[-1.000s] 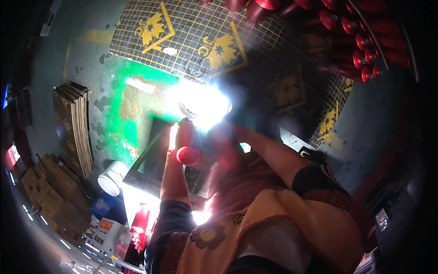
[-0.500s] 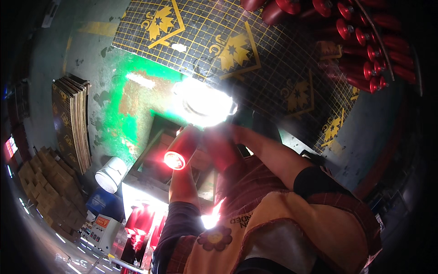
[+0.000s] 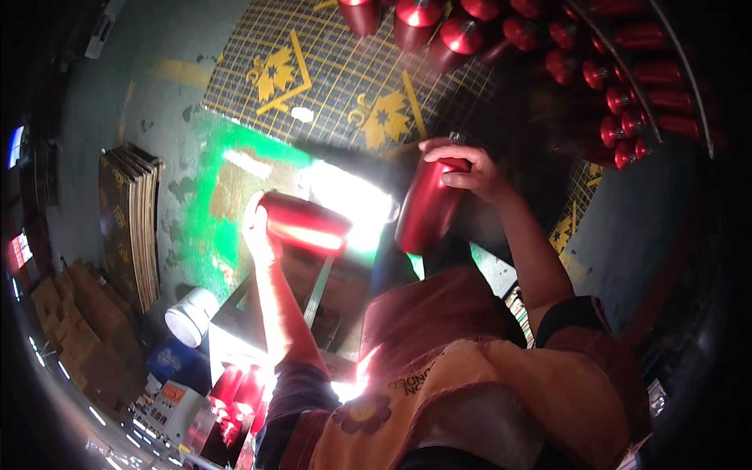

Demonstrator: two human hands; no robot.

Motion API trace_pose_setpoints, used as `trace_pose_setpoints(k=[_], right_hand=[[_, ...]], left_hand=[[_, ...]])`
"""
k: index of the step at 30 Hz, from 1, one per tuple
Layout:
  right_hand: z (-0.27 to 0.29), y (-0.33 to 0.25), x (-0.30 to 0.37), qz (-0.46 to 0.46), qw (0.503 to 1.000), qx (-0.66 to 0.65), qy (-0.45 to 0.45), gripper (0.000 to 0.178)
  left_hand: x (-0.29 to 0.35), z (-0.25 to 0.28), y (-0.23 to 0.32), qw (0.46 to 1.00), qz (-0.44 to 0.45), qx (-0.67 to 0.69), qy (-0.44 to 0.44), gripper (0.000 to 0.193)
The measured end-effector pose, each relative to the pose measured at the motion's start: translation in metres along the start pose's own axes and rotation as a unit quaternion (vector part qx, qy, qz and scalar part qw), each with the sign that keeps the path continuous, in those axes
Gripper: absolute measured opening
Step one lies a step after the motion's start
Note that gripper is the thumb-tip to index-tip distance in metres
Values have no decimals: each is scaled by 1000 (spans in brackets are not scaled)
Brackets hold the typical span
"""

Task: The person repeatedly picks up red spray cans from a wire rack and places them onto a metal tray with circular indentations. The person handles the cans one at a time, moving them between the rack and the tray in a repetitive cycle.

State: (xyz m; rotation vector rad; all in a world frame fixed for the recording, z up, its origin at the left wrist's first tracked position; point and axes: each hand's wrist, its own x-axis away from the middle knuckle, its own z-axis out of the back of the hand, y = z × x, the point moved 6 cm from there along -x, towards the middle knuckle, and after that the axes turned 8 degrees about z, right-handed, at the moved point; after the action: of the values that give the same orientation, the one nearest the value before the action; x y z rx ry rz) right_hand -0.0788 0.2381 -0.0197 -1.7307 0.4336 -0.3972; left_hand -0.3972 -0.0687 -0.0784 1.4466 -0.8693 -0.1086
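My left hand (image 3: 257,227) grips one end of a red metal cylinder (image 3: 305,224), which lies nearly level with its other end toward a glaring bright light (image 3: 345,192). On the right, my right hand (image 3: 470,170) wraps round the upper end of a second red metal cylinder (image 3: 429,205). This one is tilted, its small neck fitting up by the fingers and its base toward my lap. The two cylinders are apart, on either side of the glare, which hides whatever is beneath it.
Several red cylinders with rounded shoulders (image 3: 462,35) stand on a black board with yellow grid lines (image 3: 329,86), far right. More red cylinders (image 3: 235,392) are at lower left. A white bucket (image 3: 190,317), stacked boards (image 3: 129,227) and brown cartons (image 3: 82,329) sit left.
My hands have moved apart from beside the light. The left one has gone left with its cylinder, now level; the right one has risen to the right, its cylinder now clearly visible.
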Motion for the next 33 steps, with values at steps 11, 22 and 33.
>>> trace_pose_setpoints(k=[11,22,33], right_hand=[[-9,-1,-56,232,860,441,114,37],[89,-64,-67,242,789,517,227,48],[166,-13,-142,230,810,471,263,41]], left_hand=[[-86,-183,82,799,-372,-439,175,44],[-73,-326,137,800,-405,-436,-73,41],[-179,-469,90,785,-397,-461,-118,54]])
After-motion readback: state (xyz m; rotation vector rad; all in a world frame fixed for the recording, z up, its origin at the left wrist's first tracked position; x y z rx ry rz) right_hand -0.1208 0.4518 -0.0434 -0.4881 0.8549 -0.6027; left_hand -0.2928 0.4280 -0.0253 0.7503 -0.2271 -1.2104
